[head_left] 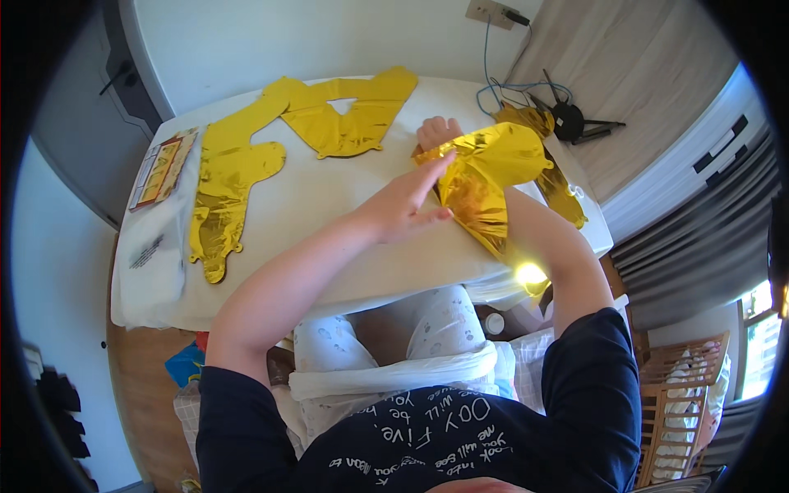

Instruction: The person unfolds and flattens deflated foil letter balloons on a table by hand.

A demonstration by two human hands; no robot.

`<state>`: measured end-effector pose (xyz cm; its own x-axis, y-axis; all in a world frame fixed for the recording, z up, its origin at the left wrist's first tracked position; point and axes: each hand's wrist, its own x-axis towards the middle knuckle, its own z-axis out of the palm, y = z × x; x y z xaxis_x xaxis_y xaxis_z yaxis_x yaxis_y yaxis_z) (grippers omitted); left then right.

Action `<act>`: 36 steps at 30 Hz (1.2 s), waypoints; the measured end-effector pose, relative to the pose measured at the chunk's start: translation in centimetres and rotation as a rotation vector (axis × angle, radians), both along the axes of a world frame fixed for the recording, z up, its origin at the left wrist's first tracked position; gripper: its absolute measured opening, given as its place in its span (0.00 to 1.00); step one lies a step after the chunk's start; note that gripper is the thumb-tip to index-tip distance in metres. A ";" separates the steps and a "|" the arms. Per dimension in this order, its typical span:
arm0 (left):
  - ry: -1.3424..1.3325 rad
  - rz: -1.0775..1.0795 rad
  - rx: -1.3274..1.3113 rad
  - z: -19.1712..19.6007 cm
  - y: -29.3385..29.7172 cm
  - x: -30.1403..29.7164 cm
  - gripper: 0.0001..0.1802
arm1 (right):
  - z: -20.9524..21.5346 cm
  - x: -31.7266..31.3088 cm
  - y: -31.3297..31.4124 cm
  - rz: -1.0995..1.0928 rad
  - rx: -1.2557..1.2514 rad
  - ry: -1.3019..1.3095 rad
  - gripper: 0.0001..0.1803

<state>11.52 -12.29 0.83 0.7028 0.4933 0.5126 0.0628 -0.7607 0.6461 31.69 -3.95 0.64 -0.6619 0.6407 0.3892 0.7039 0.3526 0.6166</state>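
Head view, and out over the white table (312, 197) came the left hand (394, 205), thumb and fingers spread wide, fingertips up against the left edge of a crinkled gold foil piece (493, 164)! The right hand (438, 131), just above centre, sat curled and half hidden behind that foil; whether it pinched anything, you simply couldn't tell. The foil itself draped across the right forearm (551, 234), right of centre, a lower corner dangling toward the near edge. Danger there: the sheet looked thin, so a sharp tug could have creased or torn it, and a loose hold could have let it slither off the arm.

Farther right lay a second foil strip (563, 197), close to a black stand (569, 122) whose legs could have snagged any foil swept that way. Upper centre, a foil panel (349, 135) with a small gap lay flat, meeting a long foil shape (226, 172) at left; beyond that, a printed sheet (164, 170) and a pale plastic packet (160, 275).
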 end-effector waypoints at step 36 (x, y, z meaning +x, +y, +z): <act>0.129 0.281 -0.313 -1.7 6.7 -0.9 0.44 | -2.2 0.1 2.9 -0.644 -0.578 0.562 0.54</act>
<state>10.61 -5.59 -0.86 0.5672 0.7923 0.2248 0.3347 -0.4711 0.8161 31.83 -1.02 -1.56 0.0552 0.9969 0.0567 0.9985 -0.0551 -0.0041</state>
